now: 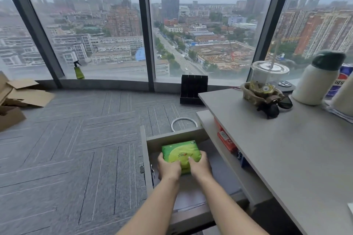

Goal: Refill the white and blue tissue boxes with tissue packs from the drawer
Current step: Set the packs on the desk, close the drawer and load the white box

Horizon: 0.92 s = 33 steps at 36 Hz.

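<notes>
A green tissue pack lies inside the pulled-out grey drawer below the desk. My left hand grips the pack's near left side, fingers curled over its edge. My right hand holds the near right side the same way. Both forearms reach down into the drawer from the bottom of the view. No white or blue tissue box is in sight.
The grey desk on the right carries a plastic cup, a white bottle with a green cap, sunglasses and a small basket. A black organiser and a white ring lie on the carpet; cardboard sits at the left.
</notes>
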Each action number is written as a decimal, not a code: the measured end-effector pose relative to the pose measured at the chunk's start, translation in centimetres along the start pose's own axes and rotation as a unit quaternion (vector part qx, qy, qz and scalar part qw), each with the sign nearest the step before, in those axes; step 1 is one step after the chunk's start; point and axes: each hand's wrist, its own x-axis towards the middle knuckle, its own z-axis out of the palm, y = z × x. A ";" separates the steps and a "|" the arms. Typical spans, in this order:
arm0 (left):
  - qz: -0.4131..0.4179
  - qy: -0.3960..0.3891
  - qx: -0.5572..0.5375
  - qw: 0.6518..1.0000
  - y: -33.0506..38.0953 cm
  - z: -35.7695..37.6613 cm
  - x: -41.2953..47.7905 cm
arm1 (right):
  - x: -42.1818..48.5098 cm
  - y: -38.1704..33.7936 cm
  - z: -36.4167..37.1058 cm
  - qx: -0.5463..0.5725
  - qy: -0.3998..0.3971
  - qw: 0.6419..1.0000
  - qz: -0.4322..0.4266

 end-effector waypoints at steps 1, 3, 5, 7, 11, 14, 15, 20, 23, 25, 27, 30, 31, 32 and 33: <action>0.004 -0.002 0.001 1.000 0.0 0.0 0.1 | -0.2 -0.1 -0.1 -0.002 0.003 1.000 -0.001; 0.010 -0.010 0.001 1.000 -0.4 0.0 0.6 | -0.7 -0.4 -0.3 -0.001 0.012 1.000 -0.007; 0.010 -0.023 0.008 1.000 -0.3 -0.1 0.4 | -1.1 -0.9 -0.8 -0.003 0.028 0.999 -0.022; 0.005 -0.036 0.006 0.999 0.5 -0.2 -0.8 | -1.4 -1.4 -1.4 -0.005 0.037 0.999 -0.037; 0.015 -0.036 0.005 0.999 2.1 -0.5 -2.3 | -2.2 -2.8 -2.1 0.014 0.040 0.998 -0.056; 0.041 -0.015 0.030 0.999 4.5 -0.9 -4.4 | -3.4 -4.0 -2.4 0.049 0.052 0.995 -0.067; 0.052 -0.004 0.042 0.998 5.6 -1.2 -5.5 | -4.0 -4.5 -2.5 0.067 0.053 0.994 -0.070; 0.097 0.016 0.086 0.991 10.3 -2.9 -10.7 | -7.0 -7.5 -3.6 0.137 0.056 0.983 -0.110; 0.152 0.005 0.078 0.985 12.7 -4.0 -13.6 | -8.8 -9.5 -4.8 0.163 0.060 0.973 -0.149; 0.188 -0.008 0.055 0.981 13.9 -4.6 -15.5 | -10.2 -10.8 -6.1 0.187 0.063 0.964 -0.178; 0.235 -0.030 0.021 0.971 14.9 -5.1 -17.4 | -12.0 -11.9 -7.7 0.198 0.078 0.954 -0.214; 0.295 -0.068 -0.032 0.952 15.8 -5.8 -20.6 | -15.3 -13.0 -10.6 0.198 0.119 0.935 -0.267; 0.307 -0.081 -0.044 0.947 16.1 -5.8 -21.7 | -16.4 -13.2 -11.6 0.200 0.132 0.929 -0.283; 0.316 -0.095 -0.056 0.943 16.3 -5.9 -23.0 | -17.6 -13.3 -12.6 0.201 0.146 0.921 -0.299; 0.326 -0.110 -0.066 0.937 16.4 -5.9 -24.3 | -18.9 -13.3 -13.6 0.202 0.162 0.913 -0.315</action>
